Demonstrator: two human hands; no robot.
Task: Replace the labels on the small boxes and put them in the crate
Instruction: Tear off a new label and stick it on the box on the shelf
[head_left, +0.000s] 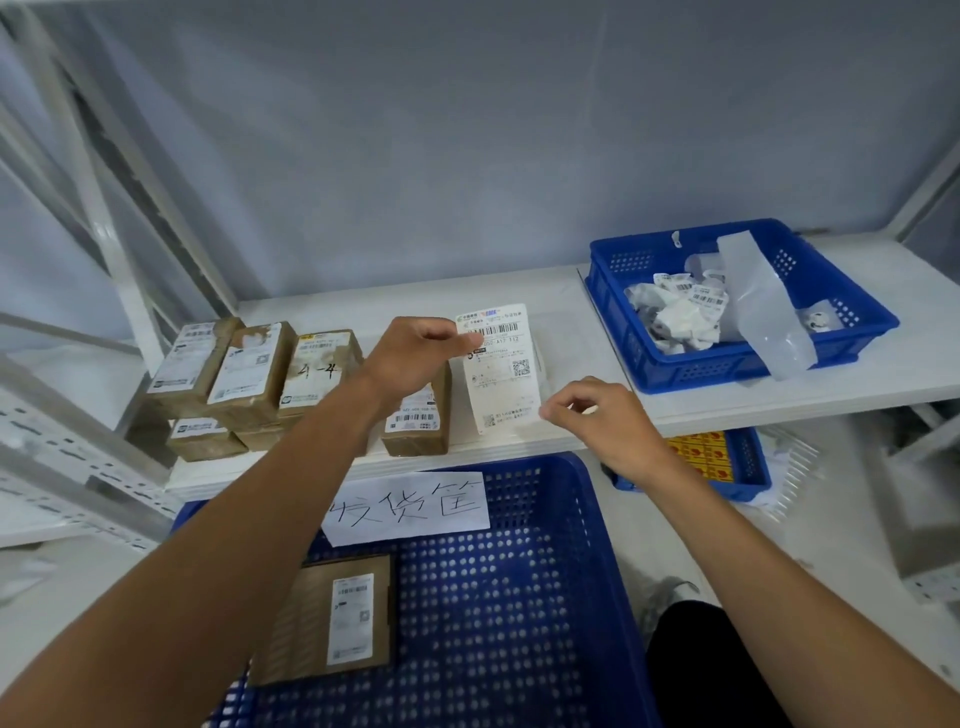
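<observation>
Centre frame, the label (501, 374) is stretched between both hands: the left hand (415, 353) pinches its upper left edge, the right hand (597, 415) pinches the lower right corner. It sits over the white shelf (571, 301), with open board to its right up to the blue bin (675, 364) of crumpled scraps (680, 312). Just beside its left edge stands one small box (415, 426); more stacked boxes (249, 374) crowd the left. Below the shelf's front edge sits the blue crate (519, 597), a labelled box (332, 618) at its lower left and a handwritten sign (410, 506) on its rim.
</observation>
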